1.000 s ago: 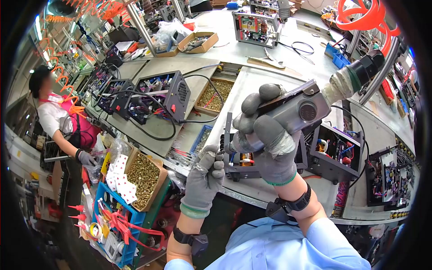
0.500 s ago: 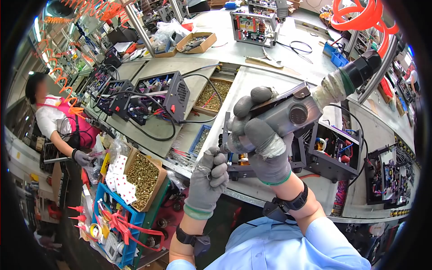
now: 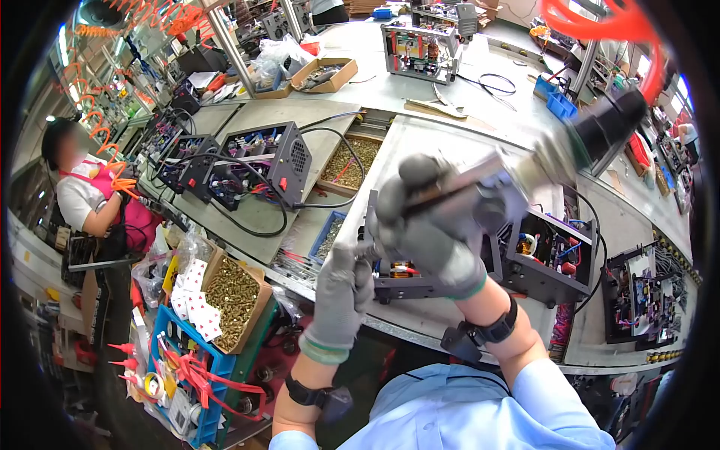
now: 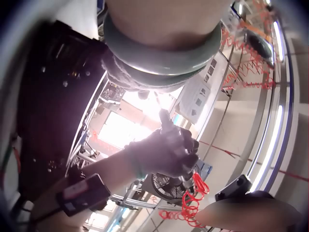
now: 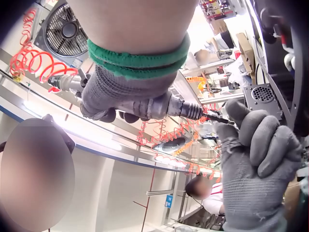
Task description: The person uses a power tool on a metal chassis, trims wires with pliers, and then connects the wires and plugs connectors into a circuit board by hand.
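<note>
The right grip (image 3: 435,240) is closed round a power driver (image 5: 159,107), its body running through the palm; the head view blurs both. The right wrist view alone makes out the thin bit (image 5: 217,117) ahead of the driver's ribbed nose, its far end between thumb and forefinger of the left grip (image 5: 260,169), pinched narrow there. I cannot tell whether a screw sits in that pinch. The left wrist view hides it behind the wrist and cuff, yet shows a fan (image 4: 166,186) behind the right grip.

The head view gives what lies below the right grip: a black chassis (image 3: 405,286) with wiring inside, on the surface (image 3: 442,139), and a second chassis (image 3: 544,262) just to its right. Left of and beyond the left grip stands a vented unit (image 3: 289,161) with a red switch. Nearer on that side are a cardboard box (image 3: 255,319) of brass-coloured screws and a blue crate (image 3: 211,420). In the room, a person in a pink apron (image 3: 97,187) is well left of both grips; a red coiled hose (image 3: 585,28) hangs above the driver's rear end.
</note>
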Demonstrator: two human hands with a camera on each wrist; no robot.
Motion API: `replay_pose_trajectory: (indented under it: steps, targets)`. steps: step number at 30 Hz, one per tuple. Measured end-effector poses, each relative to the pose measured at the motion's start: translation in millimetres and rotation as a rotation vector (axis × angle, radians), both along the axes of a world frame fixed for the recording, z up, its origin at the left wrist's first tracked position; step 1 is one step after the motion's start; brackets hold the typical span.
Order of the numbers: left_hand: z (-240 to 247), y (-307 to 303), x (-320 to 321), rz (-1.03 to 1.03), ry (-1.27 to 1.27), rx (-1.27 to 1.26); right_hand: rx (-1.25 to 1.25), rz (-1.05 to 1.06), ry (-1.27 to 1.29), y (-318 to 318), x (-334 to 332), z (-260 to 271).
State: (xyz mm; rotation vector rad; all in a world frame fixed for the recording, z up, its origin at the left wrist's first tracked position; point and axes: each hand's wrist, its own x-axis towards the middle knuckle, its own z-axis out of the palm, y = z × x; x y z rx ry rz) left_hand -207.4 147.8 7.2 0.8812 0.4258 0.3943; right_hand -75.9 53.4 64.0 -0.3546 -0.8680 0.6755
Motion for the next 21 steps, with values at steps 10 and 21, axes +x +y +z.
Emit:
replay_pose_trajectory:
  steps: [10, 21]
  targets:
    - [-34, 38, 35, 0.015, 0.353, 0.951, -0.388, -0.548, -0.236, 71, 56, -7]
    - [-50, 43, 42, 0.001, 0.162, 0.766, -0.385, -0.498, -0.372, 77, 44, -12]
